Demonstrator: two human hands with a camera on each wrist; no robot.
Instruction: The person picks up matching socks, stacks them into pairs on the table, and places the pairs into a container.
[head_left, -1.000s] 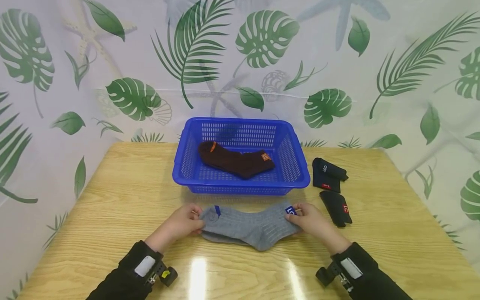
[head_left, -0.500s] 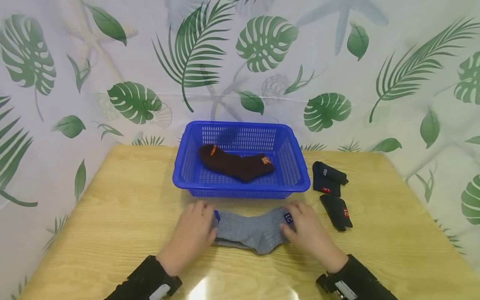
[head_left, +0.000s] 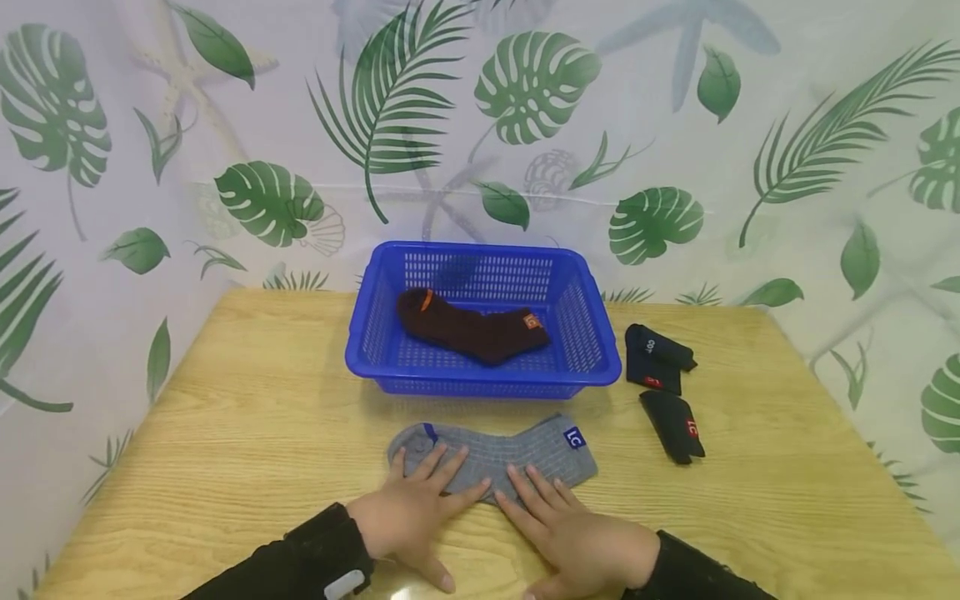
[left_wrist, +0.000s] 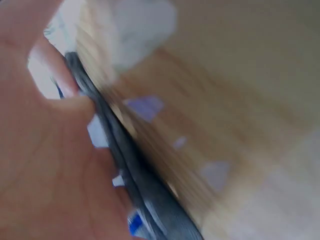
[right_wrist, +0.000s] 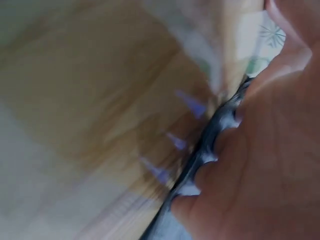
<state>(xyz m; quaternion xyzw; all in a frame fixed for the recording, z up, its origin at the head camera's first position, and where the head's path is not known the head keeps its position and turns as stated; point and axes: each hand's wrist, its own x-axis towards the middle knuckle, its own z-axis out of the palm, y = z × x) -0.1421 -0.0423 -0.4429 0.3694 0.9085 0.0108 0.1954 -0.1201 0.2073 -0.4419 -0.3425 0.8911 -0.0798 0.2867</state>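
While atop gray sock (head_left: pixel 510 446), two hands (head_left: pixel 411 512) (head_left: pixel 576 535).

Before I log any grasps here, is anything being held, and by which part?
Nothing is held: the left hand and right hand rest with straight, spread fingers on the gray sock, not curled around it.

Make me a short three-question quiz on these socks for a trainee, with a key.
1. True or false: the left hand and the right hand both touch the gray sock.
2. The LC label on the brown sock in the blue basket is: A) red, B) orange, C) blue.
3. On which side of the blue basket in the head view lie the dark socks?

Key: 1. True. 2. B. 3. Right.
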